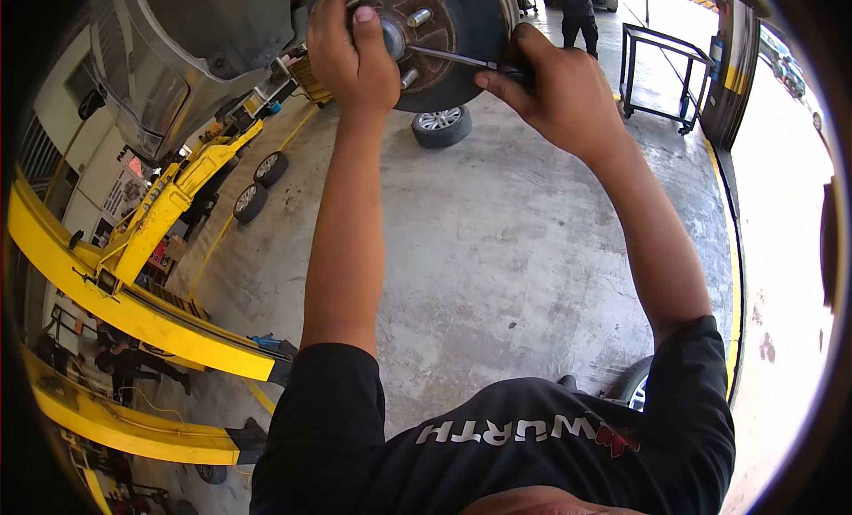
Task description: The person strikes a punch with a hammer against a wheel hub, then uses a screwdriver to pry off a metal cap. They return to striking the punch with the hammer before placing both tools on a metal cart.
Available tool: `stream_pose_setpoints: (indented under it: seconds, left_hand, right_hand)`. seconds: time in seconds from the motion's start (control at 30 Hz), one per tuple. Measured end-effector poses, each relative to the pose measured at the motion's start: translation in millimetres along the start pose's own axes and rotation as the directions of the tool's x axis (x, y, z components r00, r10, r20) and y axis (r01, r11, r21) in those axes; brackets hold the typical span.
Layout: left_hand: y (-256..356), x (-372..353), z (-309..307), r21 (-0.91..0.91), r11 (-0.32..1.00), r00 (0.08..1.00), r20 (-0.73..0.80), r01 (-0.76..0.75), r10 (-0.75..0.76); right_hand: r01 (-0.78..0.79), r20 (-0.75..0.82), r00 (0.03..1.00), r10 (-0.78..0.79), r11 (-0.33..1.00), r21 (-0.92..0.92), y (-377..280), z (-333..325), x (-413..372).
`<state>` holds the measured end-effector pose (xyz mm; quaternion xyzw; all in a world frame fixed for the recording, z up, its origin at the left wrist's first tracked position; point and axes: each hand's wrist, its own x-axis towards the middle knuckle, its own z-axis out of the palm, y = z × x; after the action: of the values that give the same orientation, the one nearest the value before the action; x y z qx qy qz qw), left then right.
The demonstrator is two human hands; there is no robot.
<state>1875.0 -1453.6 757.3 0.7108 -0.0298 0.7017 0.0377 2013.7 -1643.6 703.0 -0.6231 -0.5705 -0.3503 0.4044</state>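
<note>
Your right fingers grip a screwdriver at the hub. Your left fingers curl beside it, their hold unclear.

White lettering and a red mark are printed on the black shirt. Beyond the shirt, silver is shown on the screwdriver's shaft, rusty brown on the disc and mottled grey on the floor. Left of the shirt, the lift arms are painted yellow.

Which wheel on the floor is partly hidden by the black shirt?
The lower-right wheel, cut off by the right sleeve; the shirt overlaps no other visible wheel.
</note>
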Motion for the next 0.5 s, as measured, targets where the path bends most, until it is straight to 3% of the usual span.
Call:
stream_pose_setpoints:
  seconds: [0.1, 0.2, 0.33, 0.43, 0.5]
  left_hand:
    - [9, 2, 2, -0.150, 0.986, 0.995, -0.050, 0.074, -0.082]
    - [25, 17, -8, -0.228, 0.956, 0.983, 0.054, 0.185, -0.177]
    - [27, 31, 2, 0.154, 0.987, 0.998, 0.047, -0.049, 0.043]
    - [12, 27, 14, 0.112, 0.993, 0.997, -0.070, -0.031, 0.039]
    - [24, 26, 8, 0.119, 0.991, 0.998, -0.021, -0.053, 0.056]
  right_hand:
    - [-0.012, -0.025, 1.000, 0.010, 0.996, -0.088, -8, 3, -3]
    - [-0.079, -0.015, 0.997, 0.078, 0.982, -0.173, -16, 1, 1]
    - [-0.127, -0.047, 0.992, 0.121, 0.981, -0.148, -14, -6, 12]
    - [-0.100, -0.111, 0.990, 0.087, 0.987, -0.122, -11, -4, 18]
    - [-0.149, -0.062, 0.988, 0.144, 0.985, -0.090, -17, -9, 18]
